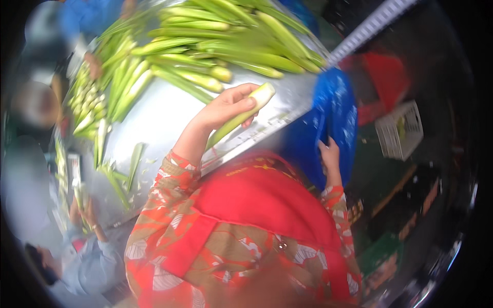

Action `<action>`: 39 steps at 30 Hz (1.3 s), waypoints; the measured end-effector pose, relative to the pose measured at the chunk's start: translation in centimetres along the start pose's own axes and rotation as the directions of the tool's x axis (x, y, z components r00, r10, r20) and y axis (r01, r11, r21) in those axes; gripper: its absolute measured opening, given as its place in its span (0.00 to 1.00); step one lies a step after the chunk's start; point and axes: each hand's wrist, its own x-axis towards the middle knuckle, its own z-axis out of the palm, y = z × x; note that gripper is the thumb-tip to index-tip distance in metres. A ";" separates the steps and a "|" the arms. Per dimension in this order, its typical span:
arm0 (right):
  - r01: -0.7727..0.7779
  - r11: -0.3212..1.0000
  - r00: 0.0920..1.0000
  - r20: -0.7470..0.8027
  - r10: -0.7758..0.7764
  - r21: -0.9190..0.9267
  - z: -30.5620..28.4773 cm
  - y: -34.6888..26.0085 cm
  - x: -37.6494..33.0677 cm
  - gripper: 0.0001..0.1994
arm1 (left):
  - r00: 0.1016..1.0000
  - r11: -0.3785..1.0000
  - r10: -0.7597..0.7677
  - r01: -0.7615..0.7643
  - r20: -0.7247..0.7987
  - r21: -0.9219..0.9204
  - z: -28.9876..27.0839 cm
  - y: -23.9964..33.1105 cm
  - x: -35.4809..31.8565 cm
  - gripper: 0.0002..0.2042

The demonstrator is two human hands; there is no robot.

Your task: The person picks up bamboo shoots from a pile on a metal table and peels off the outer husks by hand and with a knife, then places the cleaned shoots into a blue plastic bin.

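Observation:
My left hand (232,109) is wrapped round a thick green vegetable stalk (263,95), its pale end tilted up to the right. This stalk is above the near edge of the metal table (169,110). To the right, my right hand (330,155) grips a fold of a blue plastic bag (334,110) at the table's corner. Some of its fingers are hidden by the bag. Many similar stalks (215,43) lie heaped across the far part of the table, with more in a bundle (131,84) at the left.
Another person's hand (93,65) is by the left bundle. At lower left, a person in light blue (95,264) handles stalks. A white perforated rail (372,28) rises from the table corner. On the floor at right are a white crate (401,131) and a red container (385,77).

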 end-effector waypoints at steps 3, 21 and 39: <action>0.035 0.999 0.994 -0.101 -0.034 0.008 -0.6 2.0 0.8 0.22 | 0.954 0.947 0.001 0.096 -0.300 0.308 -6.8 0.5 -2.2 0.26; -0.066 0.997 0.998 0.009 0.066 0.036 -2.3 6.3 -1.6 0.09 | 0.114 0.783 0.081 0.608 -0.990 0.134 -31.0 -6.0 -6.6 0.29; -0.097 0.987 0.990 0.115 0.082 0.128 -4.4 3.6 -1.5 0.13 | 0.767 0.943 0.045 -0.244 -0.640 -0.226 -16.7 -2.8 -9.5 0.25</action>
